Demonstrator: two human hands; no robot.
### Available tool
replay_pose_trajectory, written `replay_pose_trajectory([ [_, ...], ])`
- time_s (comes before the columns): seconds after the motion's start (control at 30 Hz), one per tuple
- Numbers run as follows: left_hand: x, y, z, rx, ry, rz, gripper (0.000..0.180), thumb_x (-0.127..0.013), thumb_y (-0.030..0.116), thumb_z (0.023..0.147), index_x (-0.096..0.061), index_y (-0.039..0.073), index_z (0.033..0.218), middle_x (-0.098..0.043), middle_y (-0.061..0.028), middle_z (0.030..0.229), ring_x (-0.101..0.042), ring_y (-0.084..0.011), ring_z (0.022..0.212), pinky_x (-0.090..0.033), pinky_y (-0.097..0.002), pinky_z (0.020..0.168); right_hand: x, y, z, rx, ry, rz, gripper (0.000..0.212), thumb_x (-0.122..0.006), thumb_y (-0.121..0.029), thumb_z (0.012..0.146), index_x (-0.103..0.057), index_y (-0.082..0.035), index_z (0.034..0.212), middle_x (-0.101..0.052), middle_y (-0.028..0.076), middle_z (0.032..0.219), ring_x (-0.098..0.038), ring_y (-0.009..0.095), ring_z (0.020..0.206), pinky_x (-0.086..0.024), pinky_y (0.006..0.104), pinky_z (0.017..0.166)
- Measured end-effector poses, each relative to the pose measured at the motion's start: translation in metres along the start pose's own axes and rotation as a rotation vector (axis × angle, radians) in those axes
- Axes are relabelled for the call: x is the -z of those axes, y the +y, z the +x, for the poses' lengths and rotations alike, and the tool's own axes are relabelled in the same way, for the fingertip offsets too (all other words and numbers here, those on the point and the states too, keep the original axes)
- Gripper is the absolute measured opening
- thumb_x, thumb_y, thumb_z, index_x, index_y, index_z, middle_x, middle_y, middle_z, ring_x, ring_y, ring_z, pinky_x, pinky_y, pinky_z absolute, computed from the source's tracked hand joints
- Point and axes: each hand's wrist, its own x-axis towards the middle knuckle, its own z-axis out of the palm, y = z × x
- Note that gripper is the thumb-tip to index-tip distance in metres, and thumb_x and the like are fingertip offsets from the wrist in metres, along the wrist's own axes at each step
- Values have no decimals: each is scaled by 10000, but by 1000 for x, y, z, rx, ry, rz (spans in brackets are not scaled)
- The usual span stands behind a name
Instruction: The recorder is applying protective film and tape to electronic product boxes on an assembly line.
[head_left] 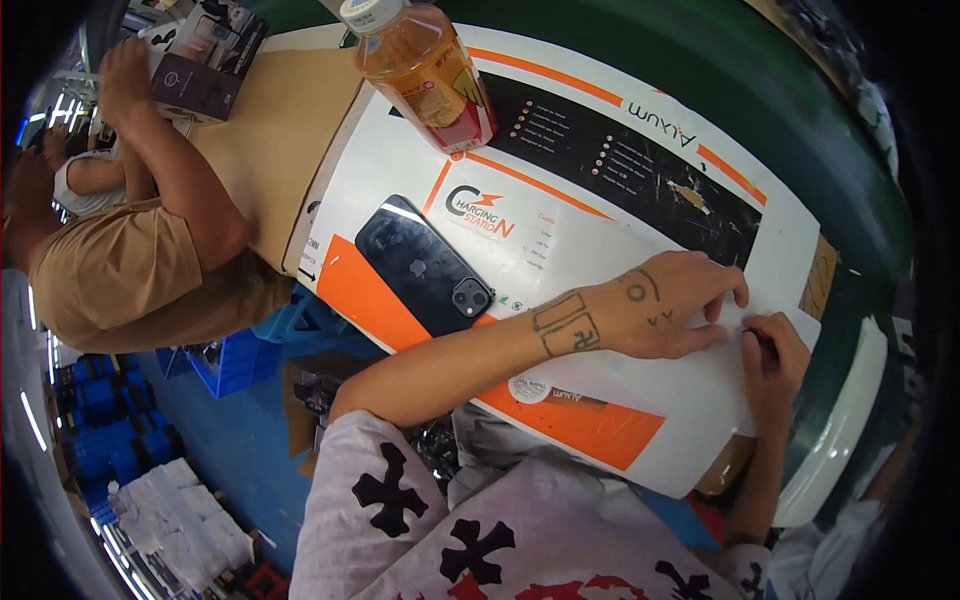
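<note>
My left hand [665, 300], with dark marks drawn on its back and wrist, lies on a white sheet [660, 390], its fingertips pressed together on the sheet's right part. My right hand [775, 365] is right beside those fingertips, closed around a small dark pen-like thing [758, 342] whose tip touches the sheet. The sheet lies on a big white, orange and black printed carton [400, 160]. A black phone [425, 265] rests face down on the carton, left of my left forearm.
A capped bottle of orange drink [425, 70] stands at the carton's far end. At the left a co-worker in a tan shirt [130, 270] leans on a brown carton [270, 130], touching a small dark box [205, 60]. Blue crates [110, 400] and white packs [180, 520] sit on the floor.
</note>
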Motion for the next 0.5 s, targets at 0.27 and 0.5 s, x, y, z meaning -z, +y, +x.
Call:
replay_pose_trajectory([
  [0.27,11,-2,20,28,-257,98,264,-747,164,929,-647,112,1167,-690,-20,806,-662,-216,718,-525,-310,669,-1,-1,1,-26,-6,3,85,-721,-52,890,-702,-6,958,-660,93,836,-516,198,670,-428,292,619],
  [0.5,-2,-11,21,-65,-98,201,286,-737,187,948,-632,114,1204,-693,-7,797,-667,-200,695,-527,-304,658,-1,-3,4,-78,-4,31,77,-715,-55,891,-706,-13,955,-658,85,834,-512,188,667,-427,282,620],
])
